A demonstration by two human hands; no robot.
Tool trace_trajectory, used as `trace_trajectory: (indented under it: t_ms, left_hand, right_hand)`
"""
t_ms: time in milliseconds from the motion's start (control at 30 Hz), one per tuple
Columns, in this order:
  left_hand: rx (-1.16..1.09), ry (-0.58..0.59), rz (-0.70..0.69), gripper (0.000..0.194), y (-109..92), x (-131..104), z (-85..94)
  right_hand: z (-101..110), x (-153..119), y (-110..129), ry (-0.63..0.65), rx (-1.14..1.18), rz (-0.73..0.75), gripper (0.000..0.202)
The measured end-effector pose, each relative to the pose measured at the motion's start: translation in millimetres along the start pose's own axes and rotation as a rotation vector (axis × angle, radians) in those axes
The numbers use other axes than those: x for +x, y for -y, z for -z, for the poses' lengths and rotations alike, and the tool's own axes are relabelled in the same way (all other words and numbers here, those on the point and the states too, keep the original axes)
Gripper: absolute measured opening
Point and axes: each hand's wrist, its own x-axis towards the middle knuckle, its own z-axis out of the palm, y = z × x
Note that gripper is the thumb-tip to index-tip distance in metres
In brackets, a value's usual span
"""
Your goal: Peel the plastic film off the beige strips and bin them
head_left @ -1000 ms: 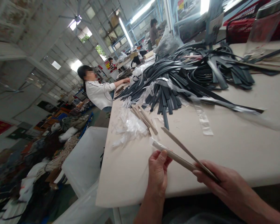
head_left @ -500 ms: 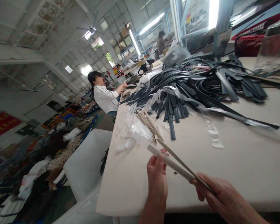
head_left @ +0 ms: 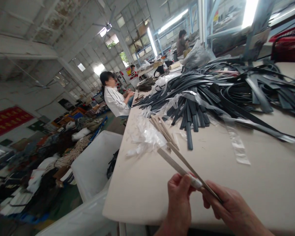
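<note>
My left hand (head_left: 180, 196) is closed, its thumb and fingers pinching a flat beige strip (head_left: 170, 161) near its lower end. There a whitish film or peeled layer shows at the fingertips. My right hand (head_left: 232, 203) is wrapped round the lower ends of the same strip and a second, darker beige strip (head_left: 184, 160). The two strips spread apart toward their far tips. Beyond them on the table lie more thin beige strips (head_left: 162, 129) beside crumpled clear plastic film (head_left: 147, 136).
A large heap of dark grey strips (head_left: 201, 85) covers the back of the cream table (head_left: 142, 196). A strip of clear film (head_left: 237, 144) hangs off the heap. White bins (head_left: 95, 160) stand left of the table. Another person (head_left: 116, 96) works at the far left edge.
My left hand has slid down the strip toward my right hand, and a whitish layer now shows at its fingers. The camera view has shifted left.
</note>
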Motion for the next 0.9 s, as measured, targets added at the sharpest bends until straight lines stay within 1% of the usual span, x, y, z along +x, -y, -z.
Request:
trace_trajectory:
  t_ms: [67, 100, 167, 200, 267, 300, 367, 433, 533, 600, 633, 667, 700, 767, 800, 833, 900]
  left_hand:
    - [0.019, 0.037, -0.010, 0.030, 1, -1, 1.2]
    - [0.002, 0.023, -0.041, 0.033, -4, 1, 2.4]
    - [-0.083, -0.069, -0.117, 0.039, -19, 10, 5.4]
    - [-0.128, -0.122, -0.139, 0.038, -27, 15, 6.8]
    - [-0.174, -0.196, -0.126, 0.034, -37, 20, 8.3]
    - [-0.173, -0.197, -0.099, 0.031, -38, 19, 8.2]
    - [-0.167, -0.153, -0.047, 0.028, -30, 12, 6.4]
    - [-0.171, -0.114, -0.019, 0.027, -16, 2, 3.5]
    - [-0.162, -0.094, -0.026, 0.028, 1, -9, 0.1]
    - [-0.139, -0.084, -0.037, 0.028, 1, -9, 1.4]
    - [-0.121, -0.093, -0.048, 0.029, -4, -8, 4.3]
    - [-0.101, -0.118, -0.069, 0.031, -13, -6, 9.5]
    - [-0.078, -0.160, -0.107, 0.035, -27, -4, 17.5]
    - [-0.029, -0.300, -0.251, 0.043, -65, -3, 43.8]
    - [-0.002, -0.376, -0.353, 0.046, -89, -5, 62.1]
    - [0.020, -0.484, -0.476, 0.048, -115, -10, 83.3]
    - [0.124, -0.711, -0.631, 0.053, -165, -28, 131.7]
  right_hand:
    - [1, 0, 2, 0.014, -0.015, -0.009, 0.041]
    - [1, -1, 3, 0.032, -0.034, -0.008, 0.040]
    - [2, -2, 4, 0.059, -0.071, 0.008, 0.040]
    - [2, -2, 5, 0.068, -0.080, 0.011, 0.040]
    - [0, 0, 5, 0.078, -0.066, 0.002, 0.040]
    - [-1, 1, 5, 0.078, -0.050, -0.006, 0.040]
    - [-5, 4, 3, 0.071, -0.021, -0.034, 0.042]
    - [-9, 7, 2, 0.068, 0.001, -0.047, 0.044]
    - [-13, 10, 7, 0.093, 0.027, -0.046, 0.047]
    - [-14, 14, 16, 0.146, 0.064, -0.049, 0.051]
    - [-13, 16, 21, 0.175, 0.086, -0.062, 0.053]
    - [-10, 19, 27, 0.199, 0.109, -0.079, 0.054]
    - [-5, 23, 31, 0.199, 0.134, -0.094, 0.055]
    - [10, 31, 33, 0.132, 0.185, -0.119, 0.058]
    - [20, 35, 31, 0.071, 0.206, -0.123, 0.060]
    - [31, 39, 26, 0.018, 0.218, -0.127, 0.061]
    - [55, 43, 10, -0.048, 0.170, -0.088, 0.056]
